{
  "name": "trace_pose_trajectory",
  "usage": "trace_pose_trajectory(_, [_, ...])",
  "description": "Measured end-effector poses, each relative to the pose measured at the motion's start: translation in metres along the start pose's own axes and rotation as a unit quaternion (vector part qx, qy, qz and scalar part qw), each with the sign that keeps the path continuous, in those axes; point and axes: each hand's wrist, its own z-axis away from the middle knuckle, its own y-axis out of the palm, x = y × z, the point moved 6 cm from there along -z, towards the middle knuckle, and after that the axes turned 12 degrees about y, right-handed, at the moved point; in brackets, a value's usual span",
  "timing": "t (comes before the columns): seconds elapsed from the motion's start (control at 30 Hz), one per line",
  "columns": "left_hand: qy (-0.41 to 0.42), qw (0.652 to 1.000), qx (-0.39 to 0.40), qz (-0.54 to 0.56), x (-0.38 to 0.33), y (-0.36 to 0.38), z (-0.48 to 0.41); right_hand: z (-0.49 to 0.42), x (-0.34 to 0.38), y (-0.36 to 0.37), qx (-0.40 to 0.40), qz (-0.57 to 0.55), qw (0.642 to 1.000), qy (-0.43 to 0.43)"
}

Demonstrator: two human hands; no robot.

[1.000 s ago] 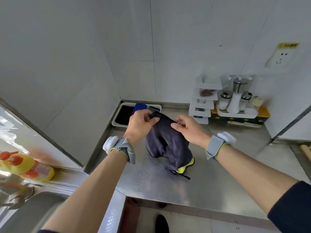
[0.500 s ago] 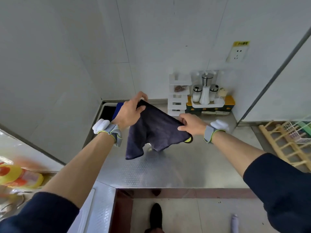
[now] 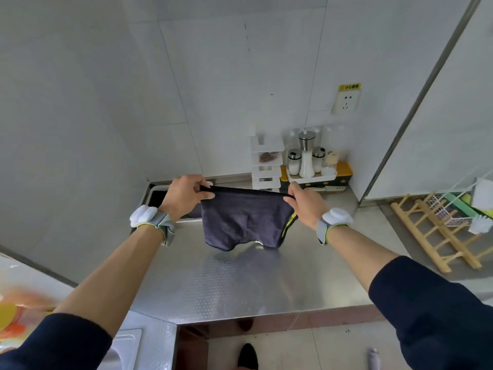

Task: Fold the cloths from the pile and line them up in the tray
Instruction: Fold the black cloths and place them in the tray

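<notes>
Two hands hold one dark blue cloth [image 3: 245,222] stretched in the air above a steel counter [image 3: 226,284]. Far left, a blurred orange and yellow bottle [image 3: 10,316] stands beside the corner of a sink [image 3: 125,340]. On the left hand [image 3: 184,197] the fingers are curled, thumb and forefinger pinching the cloth's upper left corner; a grey left wristband [image 3: 149,218] with a white pad sits on the wrist. Behind this hand, against the back wall, lies the white tray [image 3: 153,189], largely hidden, with something dark showing inside it. At centre, the cloth's top edge runs taut and nearly level from hand to hand. The rest hangs in loose folds, with yellow-green trim along the lower right side. Whether the bottom hem touches the counter cannot be told. On the right hand [image 3: 306,208] the fingers are likewise curled, pinching the upper right corner; a matching right wristband [image 3: 334,217] circles the wrist. Further right, at the back of the counter, stand a white stack of drawers [image 3: 266,166] and a holder of shakers [image 3: 306,158], below a wall socket [image 3: 346,101]. A wooden rack [image 3: 432,236] lies at the far right.
</notes>
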Motion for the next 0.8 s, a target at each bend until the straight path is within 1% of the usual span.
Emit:
trace_pose_trajectory(0.07, [0.018, 0.999, 0.022, -0.035, 0.001, -0.001, -0.004, -0.005, 0.003, -0.005, -0.004, 0.007, 1.000, -0.014])
trace_pose_trajectory(0.13, [0.053, 0.994, 0.063, -0.073, -0.001, 0.001, -0.008, -0.012, 0.007, -0.011, -0.011, 0.000, 1.000, -0.025])
trace_pose_trajectory(0.27, [0.137, 0.971, 0.157, -0.121, -0.004, 0.011, -0.012, -0.027, 0.012, -0.022, -0.014, -0.003, 0.999, -0.037])
trace_pose_trajectory(0.33, [0.149, 0.962, 0.174, -0.149, -0.001, 0.014, -0.013, -0.032, 0.013, -0.024, -0.008, 0.004, 0.999, -0.041])
trace_pose_trajectory(0.4, [0.135, 0.963, 0.160, -0.172, 0.006, 0.011, -0.017, -0.036, 0.014, -0.024, 0.004, 0.011, 0.999, -0.038])
trace_pose_trajectory(0.5, [0.108, 0.969, 0.134, -0.180, 0.016, 0.005, -0.023, -0.044, 0.012, -0.023, 0.019, 0.015, 0.999, -0.030])
trace_pose_trajectory(0.6, [0.093, 0.971, 0.100, -0.195, 0.022, 0.003, -0.027, -0.048, 0.010, -0.022, 0.028, -0.012, 0.999, -0.015])
trace_pose_trajectory(0.7, [0.068, 0.979, 0.088, -0.172, 0.029, 0.006, -0.030, -0.049, 0.012, -0.022, 0.021, -0.046, 0.999, -0.013])
trace_pose_trajectory(0.8, [0.037, 0.989, 0.057, -0.130, 0.037, 0.007, -0.031, -0.050, 0.022, -0.024, 0.013, -0.089, 0.995, -0.032])
